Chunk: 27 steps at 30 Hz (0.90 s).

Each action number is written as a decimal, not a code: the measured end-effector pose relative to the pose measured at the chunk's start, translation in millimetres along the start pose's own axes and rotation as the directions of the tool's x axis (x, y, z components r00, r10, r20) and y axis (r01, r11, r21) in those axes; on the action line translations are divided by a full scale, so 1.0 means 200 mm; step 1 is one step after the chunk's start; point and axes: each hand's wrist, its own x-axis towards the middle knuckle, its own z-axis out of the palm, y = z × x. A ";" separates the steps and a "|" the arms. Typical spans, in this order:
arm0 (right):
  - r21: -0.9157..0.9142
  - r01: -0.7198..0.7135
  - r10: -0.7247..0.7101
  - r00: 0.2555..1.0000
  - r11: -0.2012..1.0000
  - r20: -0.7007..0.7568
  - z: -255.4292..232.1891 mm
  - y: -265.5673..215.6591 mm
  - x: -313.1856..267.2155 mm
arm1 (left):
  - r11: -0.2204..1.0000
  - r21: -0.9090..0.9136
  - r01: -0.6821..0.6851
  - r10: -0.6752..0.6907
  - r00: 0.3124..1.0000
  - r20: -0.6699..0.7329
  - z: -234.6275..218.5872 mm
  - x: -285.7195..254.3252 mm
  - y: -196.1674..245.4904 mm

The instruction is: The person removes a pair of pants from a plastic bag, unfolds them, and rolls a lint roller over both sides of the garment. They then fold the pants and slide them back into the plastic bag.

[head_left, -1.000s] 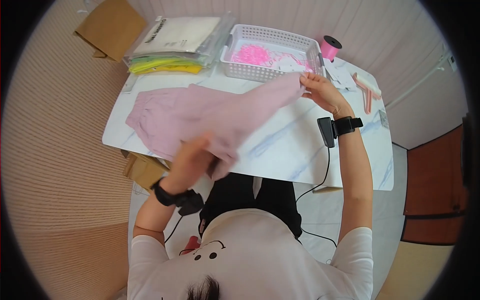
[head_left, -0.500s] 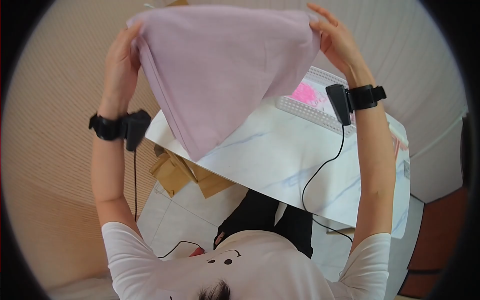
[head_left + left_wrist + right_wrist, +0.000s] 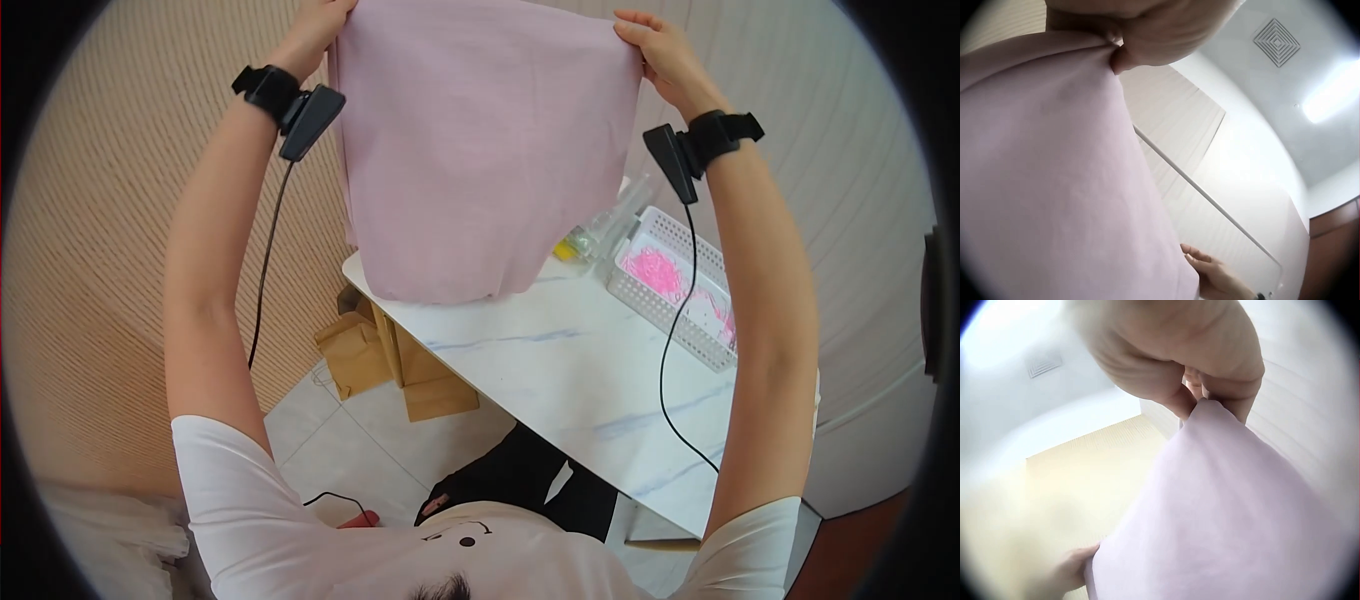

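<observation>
A pale pink cloth garment (image 3: 480, 150) hangs spread between my raised hands, over the left part of the table. At its upper left corner my left hand (image 3: 318, 38) pinches the cloth; the left wrist view shows thumb and fingers gathering the fabric. My right hand (image 3: 668, 62) holds the opposite upper corner between thumb and fingers, and in the right wrist view the cloth (image 3: 1222, 506) drops in a peak from that pinch. The lower edge of the garment overlaps the table's back left corner in the head view.
A white perforated basket (image 3: 650, 300) with pink shredded filler (image 3: 652, 270) stands on the marble-patterned table (image 3: 500, 350). Clear plastic packets (image 3: 610, 225) lie beside it, partly behind the garment. Brown paper bags (image 3: 355, 360) are on the floor under the table's left end. Cables hang from both wrist cameras.
The garment has come up off the table and now hangs unfolded. My left hand has taken its upper left corner and risen; my right hand has lifted its corner too.
</observation>
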 end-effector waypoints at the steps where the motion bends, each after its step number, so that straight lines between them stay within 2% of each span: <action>1: 0.023 0.012 -0.012 1.000 1.000 -0.017 0.04 -0.05 0.01 | 0.999 0.034 0.016 -0.016 1.000 -0.016 0.01 -0.13 0.15; 2: 0.044 0.022 -0.020 0.999 0.999 -0.036 0.06 -0.08 0.02 | 0.997 0.067 0.033 -0.032 0.999 -0.028 0.00 -0.19 0.26; 5: 0.125 0.116 -0.108 0.992 0.985 -0.066 0.04 -0.10 0.12 | 0.979 -0.201 -0.021 -0.007 0.991 -0.135 -0.03 -0.11 0.34; 6: 0.131 0.124 -0.118 0.992 0.984 -0.053 0.01 -0.10 0.13 | 0.964 -0.257 -0.071 0.039 0.991 -0.129 -0.07 -0.07 0.32; 8: 0.142 0.131 -0.128 0.991 0.981 -0.028 -0.06 -0.11 0.07 | 0.965 -0.253 -0.067 0.056 0.997 -0.049 -0.09 -0.34 0.49; 9: 0.137 0.152 -0.148 0.988 0.979 -0.037 -0.07 -0.09 0.00 | 0.947 -0.282 -0.151 0.159 0.987 0.005 -0.08 -0.43 0.47; 11: 0.121 0.189 -0.184 0.982 0.974 -0.051 -0.11 -0.05 -0.15 | 0.903 -0.391 -0.175 0.221 0.972 0.075 -0.07 -0.59 0.39; 12: 0.153 0.123 -0.133 0.990 0.980 0.056 -0.20 0.01 -0.19 | 0.879 -0.462 -0.119 0.183 0.978 0.097 -0.07 -0.70 0.34; 13: 0.177 0.051 -0.081 0.983 0.983 0.167 -0.29 0.09 -0.22 | 0.895 -0.441 -0.067 0.134 0.983 0.123 0.01 -0.94 0.44; 14: 0.153 0.000 -0.032 0.978 0.988 0.205 -0.35 0.13 -0.31 | 0.872 -0.490 0.015 0.134 0.955 0.266 0.07 -1.14 0.54; 15: 0.126 -0.053 0.021 0.970 0.991 0.241 -0.40 0.17 -0.43 | 0.833 -0.553 -0.001 0.152 0.962 0.226 0.15 -1.28 0.52; 16: 0.093 -0.090 0.064 0.965 0.992 0.253 -0.44 0.21 -0.55 | 0.820 -0.573 -0.005 0.201 0.939 0.279 0.19 -1.39 0.49; 18: 0.031 -0.186 0.172 0.952 0.982 0.255 -0.55 0.31 -0.79 | 0.785 -0.619 -0.011 0.334 0.850 0.408 0.27 -1.62 0.43; 19: 0.002 -0.243 0.235 0.940 0.970 0.247 -0.62 0.37 -0.91 | 0.763 -0.646 0.034 0.363 0.804 0.471 0.33 -1.73 0.41; 20: -0.007 -0.284 0.279 0.935 0.959 0.219 -0.68 0.41 -1.02 | 0.770 -0.638 -0.020 0.419 0.771 0.481 0.40 -1.80 0.40; 23: -0.008 -0.361 0.359 0.926 0.933 0.119 -0.93 0.59 -1.35 | 0.682 -0.630 0.371 0.335 0.607 0.720 0.60 -2.06 0.43; 24: -0.010 -0.421 0.419 0.902 0.907 0.107 -1.00 0.59 -1.46 | 0.664 -0.552 0.504 0.296 0.501 0.813 0.63 -2.13 0.46; 27: -0.035 -0.551 0.553 0.832 0.833 0.051 -1.17 0.62 -1.72 | 0.605 -0.752 0.262 0.588 0.490 0.644 0.91 -2.34 0.43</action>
